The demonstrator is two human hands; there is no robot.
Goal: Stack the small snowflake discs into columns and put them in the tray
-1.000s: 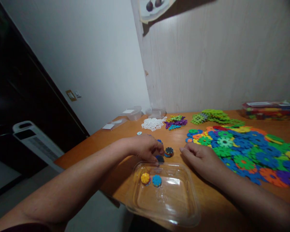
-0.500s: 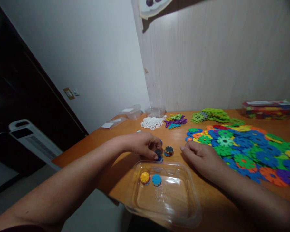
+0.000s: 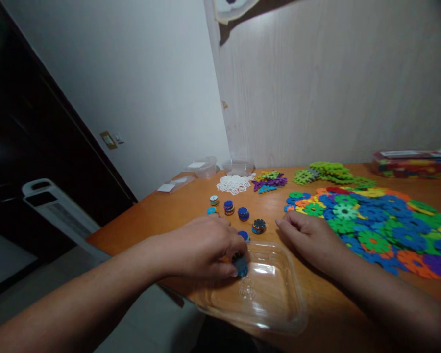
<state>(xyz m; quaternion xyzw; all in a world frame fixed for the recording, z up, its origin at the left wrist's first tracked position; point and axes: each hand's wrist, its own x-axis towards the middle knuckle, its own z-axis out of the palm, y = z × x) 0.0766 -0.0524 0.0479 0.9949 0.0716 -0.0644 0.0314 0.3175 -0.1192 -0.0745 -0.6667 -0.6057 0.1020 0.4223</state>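
Note:
My left hand (image 3: 202, 247) reaches into the clear plastic tray (image 3: 275, 304) at the table's near edge, its fingers pinched on a small stack of blue discs (image 3: 240, 264). The yellow and blue stacks seen in the tray are hidden under this hand. My right hand (image 3: 308, 238) rests palm down on the table right of the tray, fingers loosely curled and holding nothing, beside a small dark stack of discs (image 3: 258, 226). Several more small stacks (image 3: 228, 207) stand behind my left hand.
A wide spread of coloured flower-shaped discs (image 3: 375, 220) covers the table's right side. Green pieces (image 3: 323, 174), purple pieces (image 3: 268, 182) and white pieces (image 3: 233, 184) lie further back. Clear containers (image 3: 206, 167) and a box of pieces (image 3: 413, 164) stand by the wall.
My left hand has carried a small blue stack from the table toward me and into the tray, uncovering several stacks behind it. My right hand has stayed put.

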